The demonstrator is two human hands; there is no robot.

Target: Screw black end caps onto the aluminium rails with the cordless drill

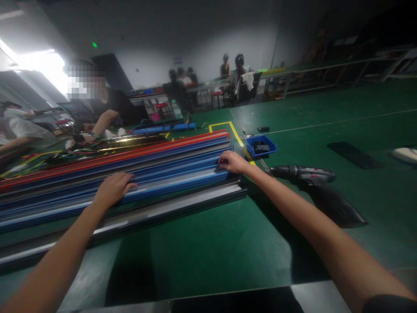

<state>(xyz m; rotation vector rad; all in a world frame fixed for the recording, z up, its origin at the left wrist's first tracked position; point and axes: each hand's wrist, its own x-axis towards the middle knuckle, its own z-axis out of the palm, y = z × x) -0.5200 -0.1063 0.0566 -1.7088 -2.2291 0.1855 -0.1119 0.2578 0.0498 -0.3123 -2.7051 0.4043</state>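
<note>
Several long channel-shaped profiles lie side by side across the green table. Among them are blue profiles (182,174), an orange-red profile (182,142) at the back and a separate black profile (195,202) nearest me. My left hand (114,189) rests on the blue profiles, its fingers stretched forward and its thumb apart. At the right ends of the same group, my right hand (233,161) has its fingers curled down onto a blue profile's end. The fingertips there are partly hidden.
A black cordless drill (312,178) lies right of my right forearm. Behind it stand a blue bin (260,147) with dark parts and a flat black object (355,154). A co-worker (110,108) sits across the table at left, near wires and a gold sheet (130,141).
</note>
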